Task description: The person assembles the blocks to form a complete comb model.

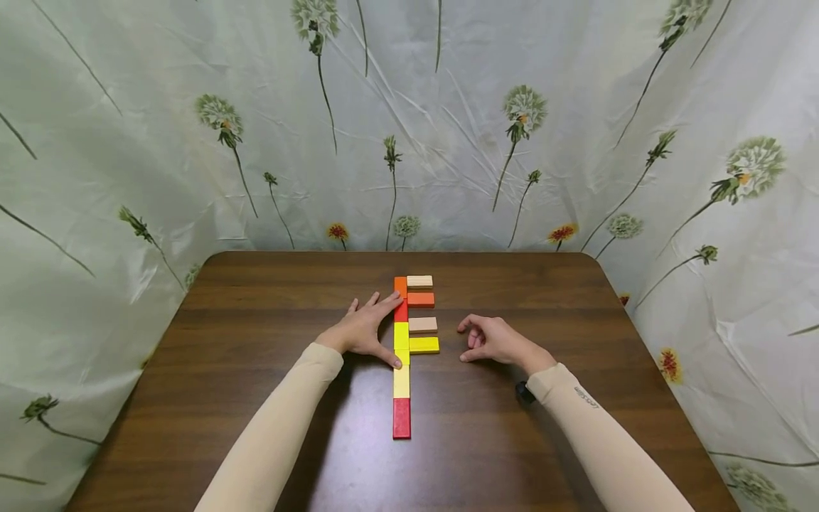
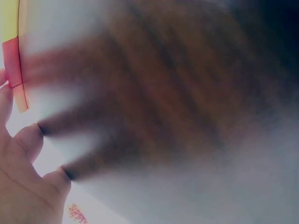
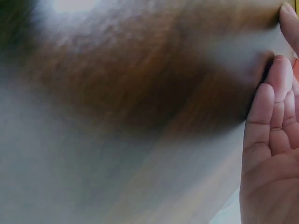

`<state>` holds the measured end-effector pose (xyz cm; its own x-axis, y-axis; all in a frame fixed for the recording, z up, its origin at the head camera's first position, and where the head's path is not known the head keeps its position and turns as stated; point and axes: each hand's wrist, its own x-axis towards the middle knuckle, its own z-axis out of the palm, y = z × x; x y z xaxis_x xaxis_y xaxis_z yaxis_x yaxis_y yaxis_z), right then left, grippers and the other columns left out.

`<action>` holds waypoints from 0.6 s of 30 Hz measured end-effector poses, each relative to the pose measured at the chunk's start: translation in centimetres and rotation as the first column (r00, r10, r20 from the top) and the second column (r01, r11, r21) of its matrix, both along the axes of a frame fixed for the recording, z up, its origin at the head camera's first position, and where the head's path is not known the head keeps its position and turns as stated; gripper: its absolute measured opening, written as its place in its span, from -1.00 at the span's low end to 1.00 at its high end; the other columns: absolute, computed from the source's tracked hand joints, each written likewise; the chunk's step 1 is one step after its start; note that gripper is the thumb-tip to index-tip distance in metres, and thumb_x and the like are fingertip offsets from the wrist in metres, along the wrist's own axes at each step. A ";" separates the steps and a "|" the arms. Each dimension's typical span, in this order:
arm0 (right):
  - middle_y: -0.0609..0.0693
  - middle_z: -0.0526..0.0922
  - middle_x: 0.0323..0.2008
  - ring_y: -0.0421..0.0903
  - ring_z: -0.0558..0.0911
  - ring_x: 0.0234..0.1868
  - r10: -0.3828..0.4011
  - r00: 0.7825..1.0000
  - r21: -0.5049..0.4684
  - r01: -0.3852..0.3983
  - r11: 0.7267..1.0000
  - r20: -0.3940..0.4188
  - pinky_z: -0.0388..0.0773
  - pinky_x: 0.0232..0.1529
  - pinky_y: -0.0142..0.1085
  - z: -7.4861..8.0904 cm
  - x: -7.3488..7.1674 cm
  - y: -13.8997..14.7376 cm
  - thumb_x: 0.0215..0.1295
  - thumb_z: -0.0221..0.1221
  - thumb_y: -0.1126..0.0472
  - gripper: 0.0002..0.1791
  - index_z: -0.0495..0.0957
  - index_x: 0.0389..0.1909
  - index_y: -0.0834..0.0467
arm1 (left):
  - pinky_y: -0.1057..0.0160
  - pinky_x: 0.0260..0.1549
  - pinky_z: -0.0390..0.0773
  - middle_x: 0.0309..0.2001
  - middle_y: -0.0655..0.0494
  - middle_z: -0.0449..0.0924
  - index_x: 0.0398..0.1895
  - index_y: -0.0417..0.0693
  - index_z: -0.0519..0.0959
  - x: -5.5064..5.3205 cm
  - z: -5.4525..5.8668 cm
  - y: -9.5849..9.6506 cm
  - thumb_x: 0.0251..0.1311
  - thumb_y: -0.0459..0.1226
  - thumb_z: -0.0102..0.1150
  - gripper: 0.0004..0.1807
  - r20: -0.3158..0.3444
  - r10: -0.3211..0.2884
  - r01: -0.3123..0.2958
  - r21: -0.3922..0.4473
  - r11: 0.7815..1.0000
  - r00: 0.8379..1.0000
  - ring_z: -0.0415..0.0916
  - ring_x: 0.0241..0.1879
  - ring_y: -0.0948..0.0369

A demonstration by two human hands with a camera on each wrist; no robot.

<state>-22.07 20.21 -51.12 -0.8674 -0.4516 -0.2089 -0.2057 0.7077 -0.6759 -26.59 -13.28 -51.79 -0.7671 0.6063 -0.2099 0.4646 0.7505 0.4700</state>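
Note:
A straight column of flat blocks runs toward me, end to end: an orange block [image 1: 400, 286], a red block [image 1: 401, 311], a yellow block [image 1: 401, 336], a shorter yellow piece, a pale yellow block [image 1: 401, 382] and a dark red block [image 1: 402, 418]. Fingers spread, my left hand [image 1: 365, 331] rests along the column's left side, index fingertip at the upper red block, thumb at the shorter yellow piece. To the right of the column, my right hand [image 1: 499, 343] hovers with loosely bent fingers and nothing between them.
Several blocks stick out rightward from the column: a plain wooden block [image 1: 419, 281], an orange one [image 1: 420, 300], a pinkish wooden one [image 1: 423, 325] and a bright yellow one [image 1: 424, 345]. A flower-patterned curtain [image 1: 409, 185] hangs behind the dark wooden table [image 1: 269, 299].

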 end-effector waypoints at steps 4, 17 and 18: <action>-0.08 0.60 -0.34 -0.19 0.55 -0.35 -0.024 1.000 -0.010 0.024 1.000 0.015 0.54 -0.21 -0.41 -0.3 0.1 0.0 0.21 0.59 0.14 -0.44 0.59 0.16 0.17 | -0.54 0.59 -0.27 0.80 0.20 -0.14 0.79 0.18 0.00 0.0 -0.2 0.0 -0.19 0.39 0.63 0.50 0.002 -0.005 0.005 0.001 1.000 1.000 -0.24 0.77 -0.19; -0.07 0.59 -0.33 -0.19 0.54 -0.34 -0.031 0.999 -0.026 0.031 0.999 0.008 0.54 -0.21 -0.43 -0.6 -0.1 0.1 0.19 0.60 0.14 -0.42 0.58 0.16 0.18 | -0.57 0.57 -0.21 0.79 0.15 -0.13 0.79 0.13 0.01 0.1 0.3 0.0 -0.17 0.40 0.62 0.49 -0.013 -0.012 0.012 -0.020 1.000 1.000 -0.21 0.76 -0.23; -0.07 0.59 -0.33 -0.19 0.54 -0.34 -0.031 1.000 -0.025 0.031 0.999 0.006 0.54 -0.21 -0.43 -0.6 -0.1 0.1 0.19 0.60 0.14 -0.42 0.58 0.16 0.18 | -0.56 0.57 -0.22 0.80 0.15 -0.13 0.79 0.14 0.01 0.1 0.3 0.0 -0.17 0.40 0.61 0.49 -0.015 -0.014 0.013 -0.023 1.000 1.000 -0.21 0.76 -0.23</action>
<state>-22.13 20.34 -51.73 -0.8799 -0.4298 -0.2027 -0.1800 0.6962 -0.6949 -26.52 -13.27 -51.45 -0.7622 0.6116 -0.2123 0.4817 0.7549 0.4451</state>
